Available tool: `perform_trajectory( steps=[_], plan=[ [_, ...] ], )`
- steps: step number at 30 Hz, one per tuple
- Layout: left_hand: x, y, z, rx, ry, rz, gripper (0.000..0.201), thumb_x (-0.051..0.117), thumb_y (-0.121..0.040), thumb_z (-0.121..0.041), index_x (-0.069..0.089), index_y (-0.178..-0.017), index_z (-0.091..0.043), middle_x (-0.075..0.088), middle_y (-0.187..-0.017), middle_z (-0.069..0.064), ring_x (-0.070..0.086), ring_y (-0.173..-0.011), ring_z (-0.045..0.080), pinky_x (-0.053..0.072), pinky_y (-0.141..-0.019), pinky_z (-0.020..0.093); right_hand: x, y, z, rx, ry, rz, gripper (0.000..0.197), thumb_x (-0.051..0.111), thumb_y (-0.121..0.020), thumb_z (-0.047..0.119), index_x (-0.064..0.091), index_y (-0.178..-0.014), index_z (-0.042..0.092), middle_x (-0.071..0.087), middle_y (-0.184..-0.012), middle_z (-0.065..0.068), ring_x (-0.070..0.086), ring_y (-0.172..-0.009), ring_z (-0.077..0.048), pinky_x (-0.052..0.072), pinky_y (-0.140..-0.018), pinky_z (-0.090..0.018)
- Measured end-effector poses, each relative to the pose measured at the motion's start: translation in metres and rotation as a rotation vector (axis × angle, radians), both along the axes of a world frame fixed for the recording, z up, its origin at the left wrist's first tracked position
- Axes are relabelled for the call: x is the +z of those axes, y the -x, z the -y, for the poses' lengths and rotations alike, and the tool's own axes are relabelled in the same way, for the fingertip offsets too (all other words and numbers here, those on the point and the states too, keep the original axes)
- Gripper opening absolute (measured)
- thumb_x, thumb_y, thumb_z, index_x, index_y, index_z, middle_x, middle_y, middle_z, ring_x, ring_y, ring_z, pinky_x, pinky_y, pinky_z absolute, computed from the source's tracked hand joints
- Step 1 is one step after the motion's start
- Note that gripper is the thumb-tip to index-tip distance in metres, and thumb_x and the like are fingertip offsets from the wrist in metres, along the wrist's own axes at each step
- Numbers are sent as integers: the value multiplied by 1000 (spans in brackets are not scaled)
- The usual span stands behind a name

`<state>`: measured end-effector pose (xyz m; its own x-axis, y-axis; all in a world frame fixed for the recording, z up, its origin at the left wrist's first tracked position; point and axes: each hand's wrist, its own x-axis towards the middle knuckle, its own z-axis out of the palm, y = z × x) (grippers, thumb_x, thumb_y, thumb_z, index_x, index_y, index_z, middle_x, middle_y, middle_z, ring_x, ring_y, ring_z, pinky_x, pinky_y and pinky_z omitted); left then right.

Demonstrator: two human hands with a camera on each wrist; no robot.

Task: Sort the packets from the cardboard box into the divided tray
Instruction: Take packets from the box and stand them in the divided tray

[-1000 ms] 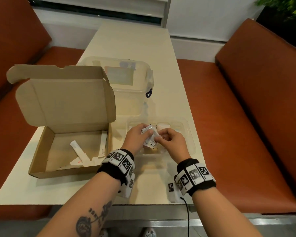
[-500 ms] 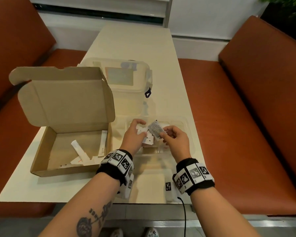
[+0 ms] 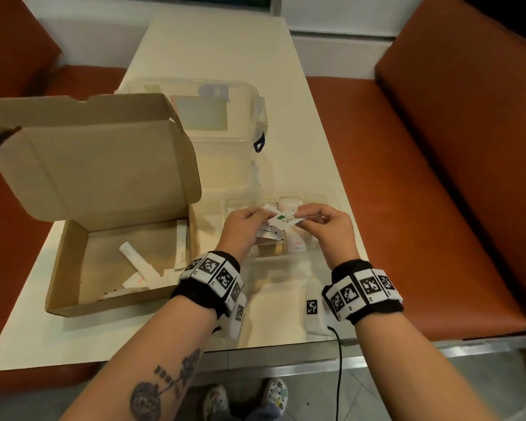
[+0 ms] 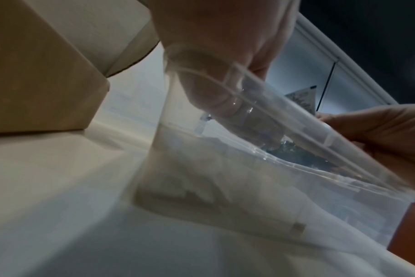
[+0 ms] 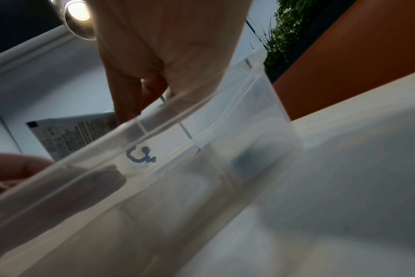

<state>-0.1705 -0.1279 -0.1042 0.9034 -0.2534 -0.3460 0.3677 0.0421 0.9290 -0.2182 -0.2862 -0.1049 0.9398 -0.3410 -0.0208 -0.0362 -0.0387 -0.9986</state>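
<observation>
Both hands hover over the clear divided tray (image 3: 331,205), which lies on the table to the right of the open cardboard box (image 3: 73,247). My right hand (image 3: 322,226) pinches a white packet with green print (image 3: 286,221) by its right end. In my left hand (image 3: 243,229) is a small bunch of white packets (image 3: 266,235), and its fingertips touch the printed packet's left end. The right wrist view shows that packet's printed back (image 5: 76,135) above the tray wall (image 5: 201,142). Several white packets and a long stick packet (image 3: 137,262) lie in the box. Some packets (image 3: 298,244) lie in the tray.
A larger clear lidded container (image 3: 213,129) with a blue latch stands behind the tray. The box's raised lid (image 3: 97,165) stands up on the left. Orange bench seats (image 3: 422,183) flank the cream table (image 3: 219,44). The table's near edge runs just under my wrists.
The packet in my right hand has been turned over, from its grey printed back to its white face with green print. Both hands stay over the tray; the head view has shifted closer.
</observation>
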Motion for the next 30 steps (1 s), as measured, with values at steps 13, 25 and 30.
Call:
perform_trajectory(
  steps=[13, 25, 30],
  plan=[
    [-9, -1, 1, -56, -153, 180, 12, 70, -84, -21, 72, -74, -27, 72, -79, -2, 67, -82, 18, 55, -84, 39, 17, -7, -1, 138, 184, -131, 35, 74, -78, 5, 61, -109, 13, 65, -74, -6, 63, -61, -6, 51, -58, -15],
    [-11, -1, 3, 75, -155, 212, 15, 69, -85, -17, 71, -75, -28, 68, -83, -15, 63, -92, 7, 53, -92, 42, 19, -19, 33, -257, 557, -242, 17, 60, -79, 0, 52, -78, 15, 54, -75, 3, 53, -65, -14, 49, -61, -27],
    [-13, -1, 4, 83, -198, 251, 17, 69, -84, -18, 70, -73, -31, 68, -82, -18, 62, -92, 3, 52, -92, 42, 9, -22, 20, -240, 684, -303, 21, 48, -80, -6, 45, -69, 12, 44, -63, 3, 41, -59, -15, 38, -56, -27]
  ],
)
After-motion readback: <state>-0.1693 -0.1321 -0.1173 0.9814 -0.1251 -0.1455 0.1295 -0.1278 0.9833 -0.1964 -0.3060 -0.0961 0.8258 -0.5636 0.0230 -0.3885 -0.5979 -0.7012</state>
